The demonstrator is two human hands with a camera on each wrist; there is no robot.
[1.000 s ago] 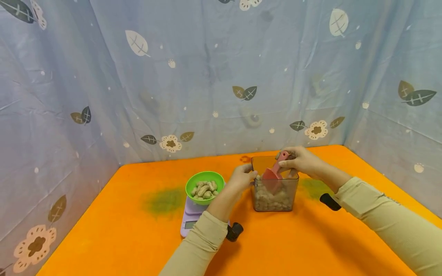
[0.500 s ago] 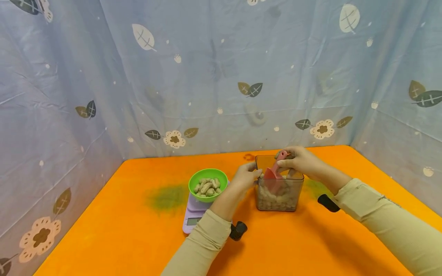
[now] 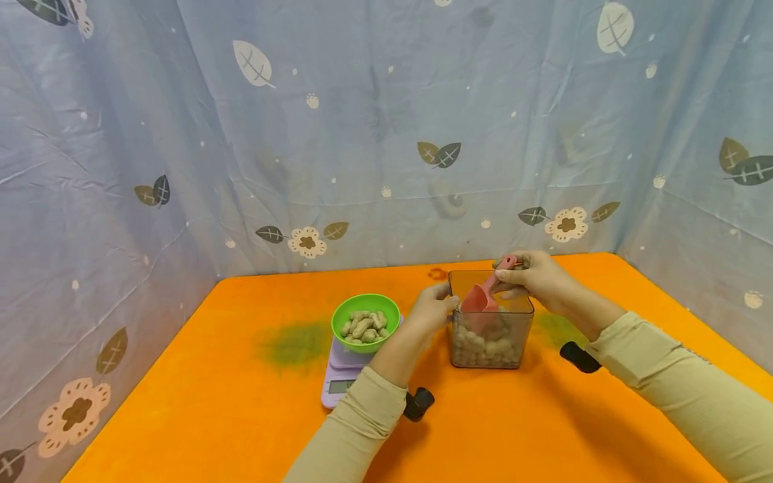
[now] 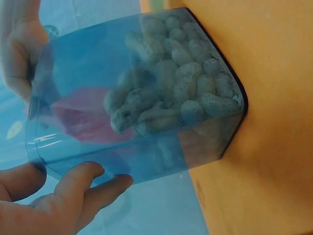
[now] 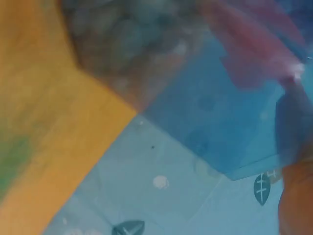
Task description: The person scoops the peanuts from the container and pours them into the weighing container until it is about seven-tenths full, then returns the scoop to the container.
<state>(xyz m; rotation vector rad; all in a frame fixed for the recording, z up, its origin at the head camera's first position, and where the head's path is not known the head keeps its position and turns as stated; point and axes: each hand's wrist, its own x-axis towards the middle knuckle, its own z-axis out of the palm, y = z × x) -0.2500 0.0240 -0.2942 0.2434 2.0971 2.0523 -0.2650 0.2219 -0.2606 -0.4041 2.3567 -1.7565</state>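
A clear smoky plastic container [image 3: 486, 349] holds unshelled peanuts [image 4: 186, 83] in its lower part. At its left side is my left hand [image 3: 430, 310]; in the left wrist view the thumb lies at the rim and the fingers touch the side wall. My right hand [image 3: 540, 278] holds a pink scoop [image 3: 480, 300] by its handle, over the container's right rim. The scoop's blade is tilted down inside the container, just above the peanuts; what it carries is hidden. The right wrist view is blurred, showing the scoop [image 5: 254, 49] through the wall.
Left of the container, a green bowl [image 3: 344, 318] with several peanuts stands on a lilac kitchen scale [image 3: 332, 396], partly hidden by my left forearm. An orange cloth [image 3: 241, 416] covers the table. A patterned curtain [image 3: 362, 134] encloses the back and sides.
My right hand has drawn the scoop up and slightly right, so its blade sits higher above the peanuts. The left hand stays at the container. The head view has shifted slightly.
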